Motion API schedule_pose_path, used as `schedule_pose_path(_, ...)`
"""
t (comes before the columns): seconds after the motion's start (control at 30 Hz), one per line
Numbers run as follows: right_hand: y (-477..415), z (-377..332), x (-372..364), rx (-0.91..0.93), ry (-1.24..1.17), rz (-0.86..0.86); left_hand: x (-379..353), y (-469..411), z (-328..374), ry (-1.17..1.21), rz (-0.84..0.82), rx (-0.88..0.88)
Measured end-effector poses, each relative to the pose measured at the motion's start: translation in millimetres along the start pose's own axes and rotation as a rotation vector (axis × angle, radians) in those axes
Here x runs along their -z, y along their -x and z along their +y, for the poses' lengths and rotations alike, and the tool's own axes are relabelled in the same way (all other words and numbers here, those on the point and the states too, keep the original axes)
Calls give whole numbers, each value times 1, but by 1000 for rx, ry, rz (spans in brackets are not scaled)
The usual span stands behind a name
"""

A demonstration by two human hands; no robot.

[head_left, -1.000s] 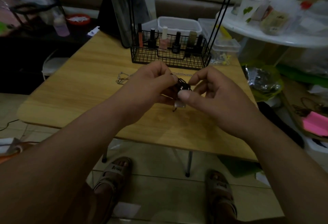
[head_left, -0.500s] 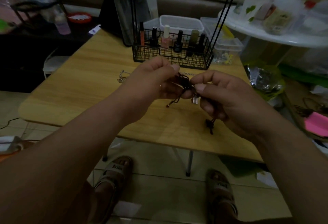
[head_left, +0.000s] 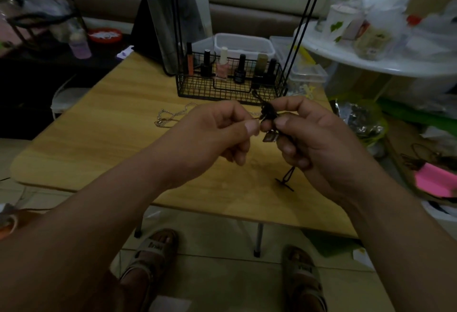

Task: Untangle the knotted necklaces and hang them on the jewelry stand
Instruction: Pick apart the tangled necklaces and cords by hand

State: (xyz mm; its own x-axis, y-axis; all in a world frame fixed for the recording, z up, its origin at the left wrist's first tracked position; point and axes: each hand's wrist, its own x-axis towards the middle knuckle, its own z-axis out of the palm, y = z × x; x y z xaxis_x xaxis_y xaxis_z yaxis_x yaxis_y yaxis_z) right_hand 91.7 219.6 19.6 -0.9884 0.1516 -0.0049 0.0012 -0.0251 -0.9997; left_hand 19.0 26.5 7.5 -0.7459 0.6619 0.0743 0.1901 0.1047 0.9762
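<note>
The black cord necklace (head_left: 268,111) hung just in front of the wire basket (head_left: 197,89), knotted between both hands. The left hand (head_left: 217,136) pinched one strand leftward. The right hand (head_left: 314,138) gripped the knot, its tail dangling below.

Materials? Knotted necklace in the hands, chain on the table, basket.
The necklace is black matte cord, likely textile: it bunches softly. Its pendant looks metallic. The chain has fine links with a pale glint, probably metal. The basket is a black wire grid, likely coated metal.
</note>
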Motion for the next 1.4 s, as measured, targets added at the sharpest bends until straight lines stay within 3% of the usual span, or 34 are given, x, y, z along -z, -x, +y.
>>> schedule_pose_path(0.2, 1, 0, 7, -31, 67, 26, 5, -1, 4, 234, 99, -8)
schedule_pose_path(0.33, 3, 1, 1, 14, 238, -28, 6, -5, 3, 370, 158, -30)
schedule_pose_path(0.6, 5, 0, -1, 31, 280, -7, 4, -10, 5, 450, 173, -30)
schedule_pose_path(0.83, 8, 1, 2, -14, 246, -38, 2, -11, -1, 366, 123, 12)
schedule_pose_path(0.93, 9, 1, 3, -1, 249, -34, -4, -8, -4, 199, 66, 44)
schedule_pose_path(1.17, 13, -3, 2, 14, 420, -37, -9, -5, -2, 24, 84, -51)
schedule_pose_path(1.4, 15, 2, -2, 195, 522, 111, -9, -7, -2, 30, 96, -45)
